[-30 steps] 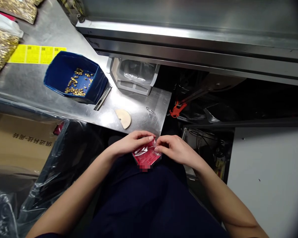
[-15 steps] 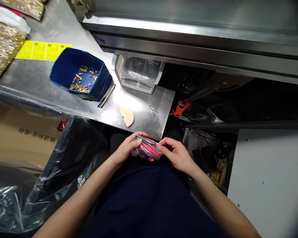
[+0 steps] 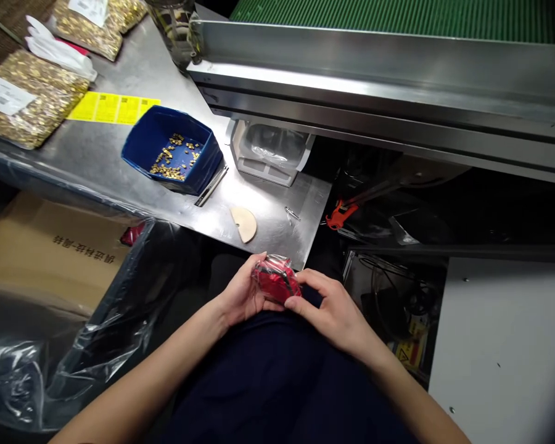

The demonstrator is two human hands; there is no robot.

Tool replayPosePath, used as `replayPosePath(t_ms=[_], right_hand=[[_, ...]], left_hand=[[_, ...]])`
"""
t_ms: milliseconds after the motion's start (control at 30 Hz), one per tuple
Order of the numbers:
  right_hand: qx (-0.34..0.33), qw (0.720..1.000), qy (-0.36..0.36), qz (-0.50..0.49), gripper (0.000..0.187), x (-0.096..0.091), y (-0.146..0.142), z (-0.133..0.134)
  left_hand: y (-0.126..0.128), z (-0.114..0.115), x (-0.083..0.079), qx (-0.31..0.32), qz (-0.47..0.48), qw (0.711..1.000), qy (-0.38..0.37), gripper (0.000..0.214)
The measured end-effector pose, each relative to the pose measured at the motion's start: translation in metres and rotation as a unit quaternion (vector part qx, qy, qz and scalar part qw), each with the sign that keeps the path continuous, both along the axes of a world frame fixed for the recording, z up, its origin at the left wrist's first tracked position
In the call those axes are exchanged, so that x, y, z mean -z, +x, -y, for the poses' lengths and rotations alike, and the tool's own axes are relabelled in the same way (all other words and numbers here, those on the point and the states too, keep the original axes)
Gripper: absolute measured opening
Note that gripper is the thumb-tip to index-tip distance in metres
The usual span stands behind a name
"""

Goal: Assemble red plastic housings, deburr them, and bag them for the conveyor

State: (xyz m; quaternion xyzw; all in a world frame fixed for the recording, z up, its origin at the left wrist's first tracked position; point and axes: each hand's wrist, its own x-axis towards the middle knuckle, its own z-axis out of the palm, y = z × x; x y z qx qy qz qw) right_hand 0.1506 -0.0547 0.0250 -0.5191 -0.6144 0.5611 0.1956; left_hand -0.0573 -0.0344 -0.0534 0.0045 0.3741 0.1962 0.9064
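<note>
At the far left, a flat clear bag of small gold-coloured metal pieces (image 3: pixel 46 105) lies on the bare steel table (image 3: pixel 106 148), probably laid flat so its contents cannot slide. Below it, a brown cardboard carton (image 3: pixel 74 237) sits beside the table's edge, with clear plastic film around it. A strip of yellow printed labels (image 3: pixel 115 109) runs from the bag toward a deep blue plastic bin (image 3: pixel 136 135), whose walls keep a scatter of gold-coloured pieces together. A slim dark-and-silver tool (image 3: pixel 213 186) lies just beside the bin.

The left hand (image 3: pixel 241 297) cups the left side and underside of a red package in clear, shiny film (image 3: pixel 277 285), its fingers curled around it, likely to bear the weight. Just beyond, a cream half-disc (image 3: pixel 243 224) lies near the table's edge. The package is held above the lap, close to the body, perhaps for easy viewing. The right hand (image 3: pixel 333 308) has thumb and forefinger slightly apart, with the package's right edge between them, which seems to steady it.
</note>
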Motion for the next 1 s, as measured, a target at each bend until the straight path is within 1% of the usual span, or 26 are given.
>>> replayPosePath(t_ms=[33, 67, 100, 133, 167, 200, 233, 267, 300, 367, 400, 467, 500, 533, 633, 700, 767, 800, 833, 867, 933, 967, 1000], right_hand=[[0.03, 0.999, -0.01, 0.007, 0.02, 0.002, 0.0, 0.001], [0.054, 0.998, -0.021, 0.006, 0.023, 0.003, 0.0, 0.002], [0.068, 0.997, -0.032, -0.002, 0.03, 0.003, 0.001, 0.002], [0.071, 0.997, -0.041, -0.012, 0.038, 0.002, 0.002, 0.001], [0.067, 0.996, -0.047, -0.018, 0.046, 0.001, 0.002, -0.001], [0.051, 0.997, -0.055, -0.024, 0.052, -0.001, 0.002, -0.003], [0.023, 0.997, -0.065, -0.032, 0.056, -0.002, 0.002, -0.006], [-0.009, 0.996, -0.081, -0.045, 0.059, -0.003, 0.001, -0.009], [-0.04, 0.992, -0.103, -0.063, 0.062, -0.003, -0.001, -0.011], [-0.082, 0.978, -0.157, -0.112, 0.064, 0.001, -0.009, -0.014], [-0.09, 0.969, -0.186, -0.133, 0.064, 0.005, -0.014, -0.015], [-0.088, 0.954, -0.238, -0.159, 0.064, 0.013, -0.026, -0.012], [-0.087, 0.948, -0.259, -0.166, 0.065, 0.017, -0.033, -0.01], [-0.087, 0.941, -0.277, -0.171, 0.066, 0.02, -0.04, -0.008], [-0.105, 0.925, -0.312, -0.189, 0.068, 0.023, -0.059, -0.004], [-0.13, 0.916, -0.324, -0.198, 0.063, 0.02, -0.071, -0.006], [-0.165, 0.911, -0.326, -0.192, 0.059, 0.015, -0.083, -0.012], [-0.179, 0.913, -0.32, -0.178, 0.058, 0.011, -0.089, -0.016], [-0.186, 0.922, -0.302, -0.155, 0.057, 0.008, -0.095, -0.021], [-0.182, 0.937, -0.271, -0.124, 0.055, 0.003, -0.101, -0.026], [-0.145, 0.972, -0.173, -0.072, 0.046, -0.01, -0.109, -0.035], [-0.12, 0.983, -0.122, -0.069, 0.04, -0.017, -0.11, -0.037], [-0.097, 0.988, -0.078, -0.089, 0.034, -0.026, -0.11, -0.036]], left_hand=[[-0.003, 0.001, -0.001, -0.01, -0.026, 0.999, 0.04, 0.061], [-0.006, 0.002, -0.003, -0.022, -0.068, 0.992, 0.1, 0.058], [-0.012, 0.002, -0.005, -0.034, -0.114, 0.977, 0.177, 0.055], [-0.017, 0.001, -0.008, -0.042, -0.153, 0.952, 0.262, 0.056], [-0.024, 0.0, -0.012, -0.04, -0.175, 0.922, 0.343, 0.062], [-0.03, -0.001, -0.018, -0.026, -0.175, 0.892, 0.416, 0.071], [-0.036, -0.002, -0.025, 0.001, -0.156, 0.865, 0.478, 0.08], [-0.041, -0.003, -0.034, 0.038, -0.132, 0.84, 0.524, 0.082], [-0.045, -0.002, -0.043, 0.076, -0.118, 0.818, 0.557, 0.078], [-0.05, 0.001, -0.06, 0.135, -0.131, 0.782, 0.594, 0.059], [-0.053, 0.004, -0.067, 0.153, -0.155, 0.773, 0.596, 0.048], [-0.061, 0.012, -0.076, 0.172, -0.211, 0.775, 0.57, 0.036], [-0.066, 0.017, -0.078, 0.176, -0.232, 0.784, 0.548, 0.033], [-0.072, 0.023, -0.078, 0.177, -0.245, 0.799, 0.52, 0.031], [-0.094, 0.037, -0.072, 0.158, -0.234, 0.85, 0.444, 0.029], [-0.111, 0.044, -0.065, 0.134, -0.225, 0.867, 0.423, 0.032], [-0.127, 0.05, -0.061, 0.107, -0.226, 0.877, 0.411, 0.036], [-0.135, 0.053, -0.06, 0.091, -0.226, 0.883, 0.402, 0.038], [-0.143, 0.056, -0.062, 0.076, -0.222, 0.889, 0.393, 0.04], [-0.152, 0.06, -0.065, 0.063, -0.214, 0.895, 0.385, 0.043], [-0.175, 0.069, -0.077, 0.036, -0.192, 0.902, 0.385, 0.046], [-0.189, 0.074, -0.086, 0.023, -0.187, 0.901, 0.391, 0.046], [-0.206, 0.078, -0.095, 0.007, -0.193, 0.894, 0.404, 0.045]])
